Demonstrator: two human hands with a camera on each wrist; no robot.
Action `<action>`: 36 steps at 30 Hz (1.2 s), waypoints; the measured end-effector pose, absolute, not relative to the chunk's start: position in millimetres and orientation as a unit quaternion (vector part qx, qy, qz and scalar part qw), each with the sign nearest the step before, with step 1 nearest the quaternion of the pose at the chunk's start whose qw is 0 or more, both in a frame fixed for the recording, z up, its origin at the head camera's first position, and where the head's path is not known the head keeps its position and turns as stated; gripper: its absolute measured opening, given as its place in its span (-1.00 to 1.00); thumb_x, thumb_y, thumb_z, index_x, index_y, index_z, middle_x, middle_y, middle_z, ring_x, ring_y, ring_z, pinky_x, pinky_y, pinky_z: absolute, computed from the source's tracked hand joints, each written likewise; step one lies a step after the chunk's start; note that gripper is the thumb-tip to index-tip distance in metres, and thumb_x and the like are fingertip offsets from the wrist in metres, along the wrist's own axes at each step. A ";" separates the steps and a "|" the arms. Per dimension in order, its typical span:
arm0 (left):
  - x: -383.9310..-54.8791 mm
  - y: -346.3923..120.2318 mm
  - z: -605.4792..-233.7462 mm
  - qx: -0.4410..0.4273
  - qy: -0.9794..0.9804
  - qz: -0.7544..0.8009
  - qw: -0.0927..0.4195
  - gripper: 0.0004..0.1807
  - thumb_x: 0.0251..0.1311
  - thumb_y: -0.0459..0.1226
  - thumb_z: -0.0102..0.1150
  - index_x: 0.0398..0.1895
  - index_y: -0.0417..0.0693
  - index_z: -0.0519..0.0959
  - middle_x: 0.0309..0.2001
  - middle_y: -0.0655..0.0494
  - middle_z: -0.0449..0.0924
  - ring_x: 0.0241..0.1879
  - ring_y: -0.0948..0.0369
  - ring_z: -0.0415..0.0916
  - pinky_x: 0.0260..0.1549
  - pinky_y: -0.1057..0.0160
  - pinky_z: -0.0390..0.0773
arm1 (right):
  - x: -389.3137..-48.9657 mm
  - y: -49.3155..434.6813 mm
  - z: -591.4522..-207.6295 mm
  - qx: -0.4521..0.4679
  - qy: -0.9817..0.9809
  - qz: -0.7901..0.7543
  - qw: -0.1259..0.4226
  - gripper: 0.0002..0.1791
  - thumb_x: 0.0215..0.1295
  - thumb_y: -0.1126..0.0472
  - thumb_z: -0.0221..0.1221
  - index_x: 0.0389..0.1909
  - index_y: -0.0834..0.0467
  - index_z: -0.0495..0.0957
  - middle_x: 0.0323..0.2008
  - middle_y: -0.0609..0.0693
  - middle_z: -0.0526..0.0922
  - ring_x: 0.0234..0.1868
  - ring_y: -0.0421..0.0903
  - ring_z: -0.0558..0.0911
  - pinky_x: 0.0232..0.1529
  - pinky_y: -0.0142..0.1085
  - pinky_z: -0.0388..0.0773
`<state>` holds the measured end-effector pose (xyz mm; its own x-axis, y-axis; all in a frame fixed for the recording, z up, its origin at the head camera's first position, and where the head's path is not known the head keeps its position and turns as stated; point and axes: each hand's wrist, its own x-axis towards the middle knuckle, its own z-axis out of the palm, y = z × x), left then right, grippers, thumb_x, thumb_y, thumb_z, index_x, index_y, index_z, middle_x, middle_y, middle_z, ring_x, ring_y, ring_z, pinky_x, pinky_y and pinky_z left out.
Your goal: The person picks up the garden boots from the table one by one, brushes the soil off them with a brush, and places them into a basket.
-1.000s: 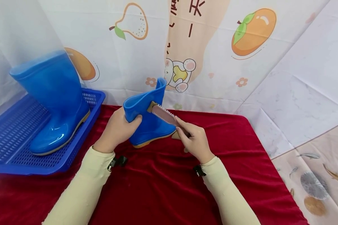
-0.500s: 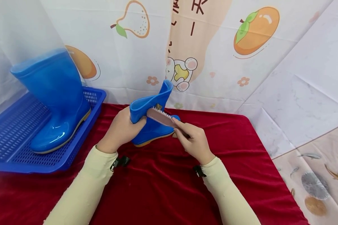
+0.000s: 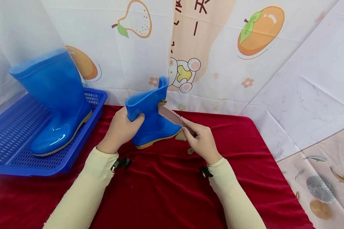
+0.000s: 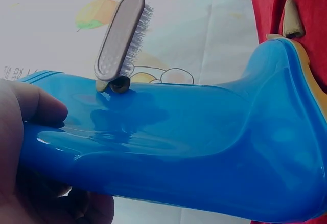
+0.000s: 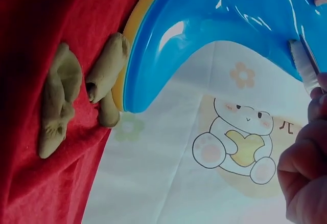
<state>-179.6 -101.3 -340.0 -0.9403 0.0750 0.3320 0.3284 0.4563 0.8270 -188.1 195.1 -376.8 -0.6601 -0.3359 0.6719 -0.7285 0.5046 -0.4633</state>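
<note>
My left hand (image 3: 118, 132) grips the upper shaft of a blue rubber boot (image 3: 149, 125), thumb on its near side. The boot has a tan sole and stands on the cloth, its toe to the right. In my right hand (image 3: 203, 141) is the handle of a pinkish-brown brush (image 3: 169, 115) with pale bristles. The brush head lies against the front of the shaft, bristles facing away from me. At its tip a brown clay-like lump (image 4: 120, 85) sticks to the boot in the left wrist view. Several more brown lumps (image 5: 61, 101) lie by the toe.
On the left, a second blue boot (image 3: 57, 105) stands in a blue plastic basket (image 3: 71, 162). Red cloth (image 3: 160, 190) covers the table. Behind it hangs a white curtain (image 3: 218, 79) printed with fruit; a marbled white panel (image 3: 292, 89) is on the right.
The boot tilted right, then came back left with my left hand. The brush slid along the shaft, and the brown lump shifted from the shaft's side toward its front edge.
</note>
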 end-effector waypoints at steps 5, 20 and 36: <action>-180.8 -102.3 -339.8 -0.123 -0.842 -0.507 0.134 -0.47 0.40 -0.21 0.15 0.39 -0.18 0.42 0.28 -0.17 0.58 0.18 -0.19 0.60 0.17 -0.33 0.53 | -188.9 207.9 -368.6 0.313 -0.846 0.371 0.220 -0.57 0.41 0.26 0.30 0.28 0.04 0.64 -0.55 -0.16 0.59 -0.65 -0.25 0.36 -0.62 -0.40 0.32; -180.2 -105.3 -339.8 -0.120 -0.841 -0.510 0.137 -0.47 0.41 -0.21 0.16 0.39 -0.16 0.43 0.29 -0.16 0.58 0.20 -0.19 0.59 0.17 -0.35 0.51 | -196.1 223.9 -361.2 0.287 -0.819 0.365 0.337 -0.64 0.30 0.35 0.31 0.11 0.12 0.75 -0.70 -0.16 0.46 -0.66 -0.25 0.30 -0.62 -0.44 0.23; -180.6 -102.0 -341.8 -0.126 -0.836 -0.518 0.128 -0.50 0.40 -0.22 0.17 0.37 -0.14 0.45 0.27 -0.13 0.60 0.19 -0.16 0.60 0.17 -0.33 0.52 | -193.7 203.1 -373.5 0.203 -0.795 0.453 0.347 -0.96 0.33 0.30 0.37 -0.25 0.19 0.75 -0.57 0.02 0.70 -0.65 -0.27 0.46 -0.57 -0.52 0.35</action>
<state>-180.6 -102.0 -341.8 -0.9351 0.0785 0.3455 0.3443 0.4313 0.8339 -193.7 203.1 -373.5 -0.6762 -0.0076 0.7367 -0.6377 0.5066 -0.5802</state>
